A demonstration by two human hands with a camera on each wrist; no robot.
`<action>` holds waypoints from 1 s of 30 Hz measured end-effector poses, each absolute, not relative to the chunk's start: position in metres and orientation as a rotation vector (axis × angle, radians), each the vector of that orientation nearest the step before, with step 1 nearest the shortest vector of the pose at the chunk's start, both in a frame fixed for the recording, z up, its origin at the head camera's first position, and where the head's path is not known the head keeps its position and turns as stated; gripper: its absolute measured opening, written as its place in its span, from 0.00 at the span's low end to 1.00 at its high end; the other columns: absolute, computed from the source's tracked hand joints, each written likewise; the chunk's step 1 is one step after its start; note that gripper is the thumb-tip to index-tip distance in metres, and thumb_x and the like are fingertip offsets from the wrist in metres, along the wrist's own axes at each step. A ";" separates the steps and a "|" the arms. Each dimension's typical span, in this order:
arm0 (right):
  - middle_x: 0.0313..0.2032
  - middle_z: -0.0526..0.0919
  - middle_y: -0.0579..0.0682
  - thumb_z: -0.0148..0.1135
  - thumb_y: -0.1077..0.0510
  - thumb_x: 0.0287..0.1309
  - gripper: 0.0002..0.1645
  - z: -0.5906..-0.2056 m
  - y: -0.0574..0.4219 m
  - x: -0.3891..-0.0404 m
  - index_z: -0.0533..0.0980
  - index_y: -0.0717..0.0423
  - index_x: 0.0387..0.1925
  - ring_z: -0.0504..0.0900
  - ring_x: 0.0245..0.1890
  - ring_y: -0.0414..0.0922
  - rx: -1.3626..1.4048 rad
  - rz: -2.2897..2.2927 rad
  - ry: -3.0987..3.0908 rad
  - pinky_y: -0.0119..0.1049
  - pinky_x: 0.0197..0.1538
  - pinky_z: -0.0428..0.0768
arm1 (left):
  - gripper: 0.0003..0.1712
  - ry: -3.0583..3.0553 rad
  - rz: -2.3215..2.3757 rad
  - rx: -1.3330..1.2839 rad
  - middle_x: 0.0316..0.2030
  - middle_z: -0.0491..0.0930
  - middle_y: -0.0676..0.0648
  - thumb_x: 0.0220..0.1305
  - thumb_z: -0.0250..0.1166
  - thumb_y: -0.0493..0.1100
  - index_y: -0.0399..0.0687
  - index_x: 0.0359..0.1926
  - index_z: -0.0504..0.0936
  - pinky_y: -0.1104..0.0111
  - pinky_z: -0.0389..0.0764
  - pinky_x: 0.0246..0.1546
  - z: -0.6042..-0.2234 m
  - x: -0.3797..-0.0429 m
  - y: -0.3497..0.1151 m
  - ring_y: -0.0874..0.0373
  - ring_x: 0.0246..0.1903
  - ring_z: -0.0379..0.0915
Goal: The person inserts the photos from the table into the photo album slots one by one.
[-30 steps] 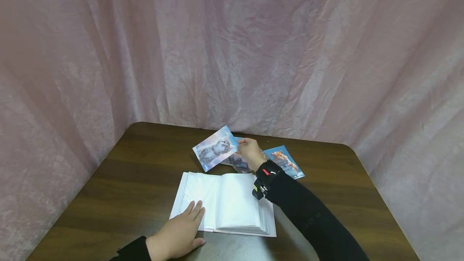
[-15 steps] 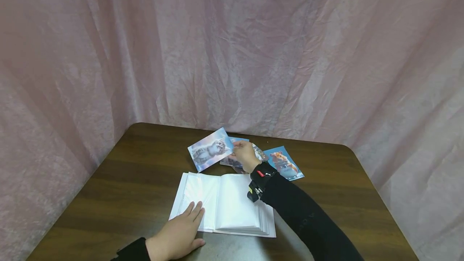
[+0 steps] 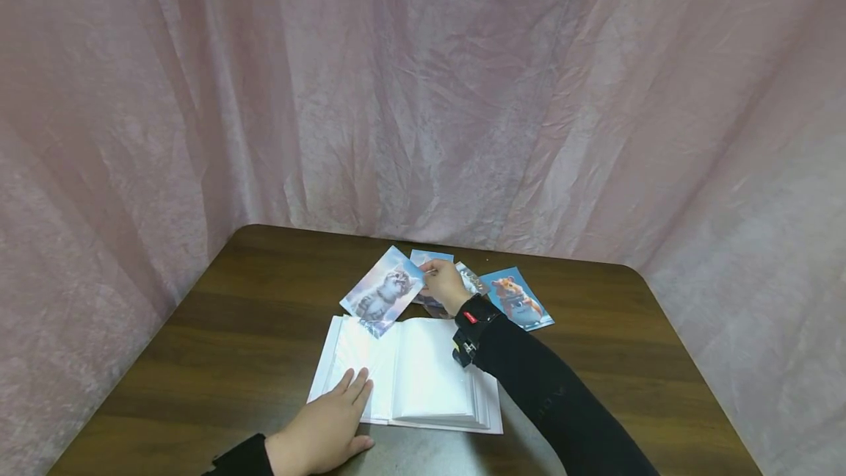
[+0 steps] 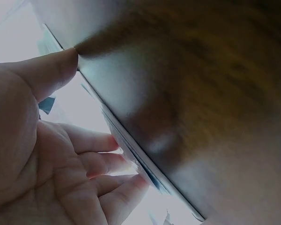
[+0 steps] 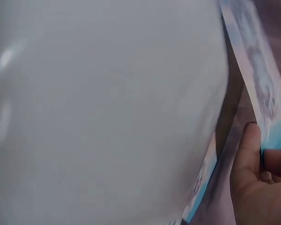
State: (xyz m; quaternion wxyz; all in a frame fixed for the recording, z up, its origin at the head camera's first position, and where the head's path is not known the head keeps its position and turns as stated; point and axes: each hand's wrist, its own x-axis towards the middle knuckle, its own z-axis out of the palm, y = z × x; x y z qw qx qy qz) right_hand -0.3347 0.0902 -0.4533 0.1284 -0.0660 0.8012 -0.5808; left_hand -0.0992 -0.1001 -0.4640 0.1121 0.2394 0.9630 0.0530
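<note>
One kitten photo (image 3: 382, 294), just below the frame's centre, is pinched at its right corner by the right hand's (image 3: 444, 286) fingers; whether its lower corner touches the open album (image 3: 436, 373) is hard to tell. At lower left, the left hand (image 3: 324, 424), fingers extended, rests on the album's left page.

With the open album (image 3: 432, 369) on the counter (image 3: 218, 336) as the clock's centre, the curtain (image 3: 423, 94) hangs behind everything at 12. The left hand (image 3: 322, 426) rests at 8, over the album's left page. The kitten photo (image 3: 385, 292) is at 11, its near corner overlapping the album's far edge in view; the right hand (image 3: 444, 286), toward 1, pinches its 3 o'clock corner. Just past 12, partly behind that hand, lies a second photo (image 3: 433, 256); a third photo (image 3: 469, 278) is at 1, the hamster photo (image 3: 518, 301) at 2.
</note>
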 end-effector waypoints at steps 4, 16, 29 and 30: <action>0.45 0.80 0.63 0.48 0.70 0.71 0.16 -0.459 0.099 -0.340 0.77 0.68 0.55 0.84 0.41 0.61 -0.301 -1.579 2.436 0.44 0.42 0.85 | 0.45 2.819 0.177 0.695 0.72 0.61 0.33 0.66 0.64 0.61 0.31 0.70 0.67 0.51 0.71 0.63 -0.465 -0.100 -0.100 0.37 0.71 0.58; 0.36 0.85 0.61 0.50 0.67 0.73 0.17 -0.462 0.102 -0.350 0.80 0.61 0.56 0.84 0.33 0.55 -0.488 -1.353 2.629 0.32 0.21 0.65 | 0.45 2.821 0.231 0.683 0.72 0.60 0.32 0.65 0.64 0.61 0.31 0.70 0.67 0.49 0.70 0.64 -0.468 -0.100 -0.100 0.35 0.70 0.57; 0.52 0.84 0.56 0.52 0.68 0.72 0.17 -0.459 0.083 -0.359 0.83 0.56 0.54 0.84 0.34 0.48 -0.635 -1.141 2.782 0.32 0.27 0.69 | 0.45 2.818 0.303 0.676 0.71 0.61 0.30 0.65 0.66 0.59 0.30 0.70 0.67 0.49 0.72 0.62 -0.469 -0.099 -0.101 0.34 0.70 0.57; 0.53 0.84 0.56 0.52 0.67 0.72 0.17 -0.458 0.081 -0.358 0.83 0.56 0.54 0.84 0.34 0.47 -0.638 -1.139 2.773 0.32 0.26 0.68 | 0.45 2.811 0.312 0.672 0.71 0.61 0.30 0.65 0.66 0.58 0.30 0.70 0.67 0.49 0.72 0.62 -0.469 -0.099 -0.102 0.34 0.70 0.57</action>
